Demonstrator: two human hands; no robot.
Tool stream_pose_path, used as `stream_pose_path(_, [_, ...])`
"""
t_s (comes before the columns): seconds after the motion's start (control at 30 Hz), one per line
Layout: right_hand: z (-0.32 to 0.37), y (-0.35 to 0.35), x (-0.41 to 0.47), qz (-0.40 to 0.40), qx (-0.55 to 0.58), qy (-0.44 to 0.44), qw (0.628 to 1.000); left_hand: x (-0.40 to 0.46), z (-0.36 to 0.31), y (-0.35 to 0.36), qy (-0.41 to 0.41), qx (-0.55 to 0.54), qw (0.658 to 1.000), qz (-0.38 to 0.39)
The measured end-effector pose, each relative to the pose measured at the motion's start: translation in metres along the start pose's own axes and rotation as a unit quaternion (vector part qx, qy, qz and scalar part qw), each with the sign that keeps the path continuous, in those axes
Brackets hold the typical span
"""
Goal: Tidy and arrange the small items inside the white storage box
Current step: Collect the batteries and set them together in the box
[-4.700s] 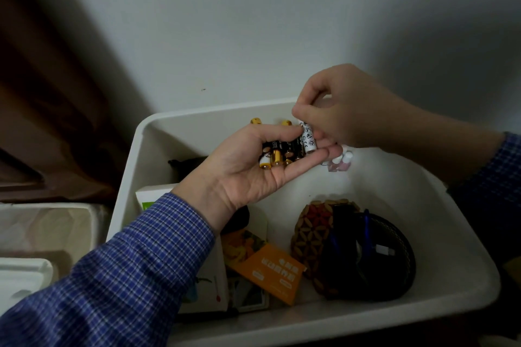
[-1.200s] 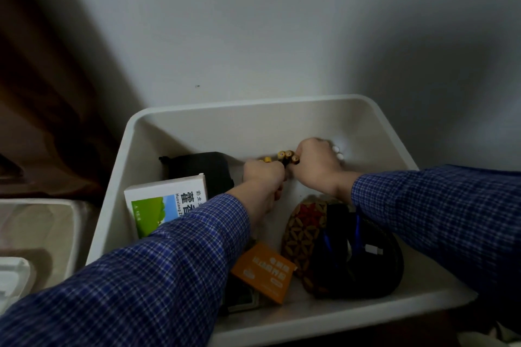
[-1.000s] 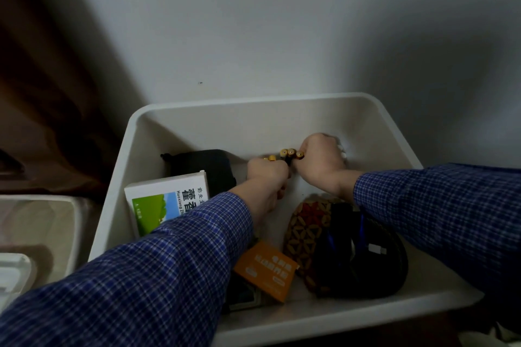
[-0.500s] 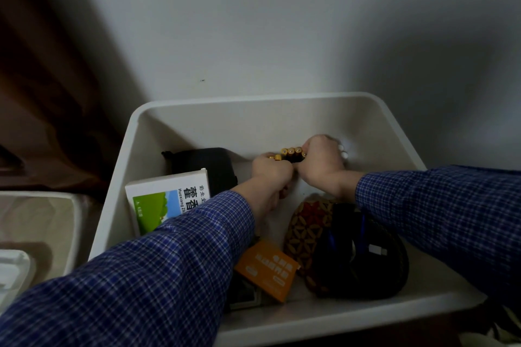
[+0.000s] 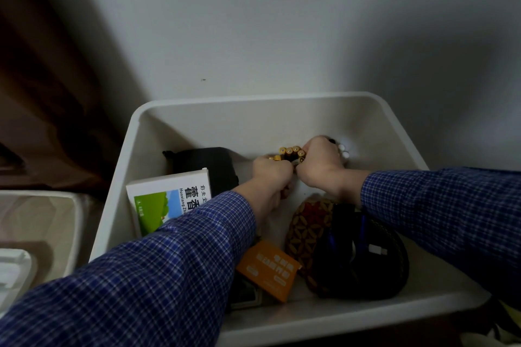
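Note:
The white storage box [image 5: 197, 127] stands against the wall. Deep inside it, near the back wall, my left hand [image 5: 272, 177] and my right hand [image 5: 320, 167] are pressed together around a bundle of batteries [image 5: 290, 152], whose gold ends stick up between them. Both hands are closed on the bundle. Small white-capped items [image 5: 344, 149] lie just right of my right hand.
In the box are a black pouch [image 5: 208, 163], a white-and-green medicine box [image 5: 166, 200], an orange card [image 5: 267, 270], and a patterned pouch [image 5: 307, 228] under a black case with a cable [image 5: 363, 256]. Another white container [image 5: 39, 222] sits to the left.
Earlier the batteries lay in my raised left palm while my right hand gathered them. Both hands have since dropped to the back of the box, staying almost still over the last second.

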State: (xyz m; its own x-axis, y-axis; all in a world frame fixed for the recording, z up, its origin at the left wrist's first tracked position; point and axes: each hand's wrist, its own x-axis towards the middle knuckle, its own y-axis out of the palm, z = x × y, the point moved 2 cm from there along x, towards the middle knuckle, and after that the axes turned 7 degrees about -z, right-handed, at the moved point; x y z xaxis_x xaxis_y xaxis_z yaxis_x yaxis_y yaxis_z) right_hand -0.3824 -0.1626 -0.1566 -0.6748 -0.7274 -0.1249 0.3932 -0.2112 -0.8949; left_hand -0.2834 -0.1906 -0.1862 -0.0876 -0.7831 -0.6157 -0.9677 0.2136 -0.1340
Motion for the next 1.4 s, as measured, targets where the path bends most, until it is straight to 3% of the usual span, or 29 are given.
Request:
stream_pose_path(0.33, [-0.003, 0.002, 0.001, -0.021, 0.050, 0.003, 0.999, 0.002, 0.002, 0.000, 0.001, 0.011, 1.000, -0.004])
stream_pose_path(0.63, [-0.004, 0.005, 0.002, 0.003, 0.069, 0.026, 0.997, 0.006, 0.001, -0.002, 0.032, 0.013, 0.999, -0.020])
stream_pose_path(1.4, [-0.007, 0.017, 0.004, 0.052, 0.161, 0.077, 0.983, -0.003, -0.003, -0.008, 0.017, 0.042, 0.997, -0.061])
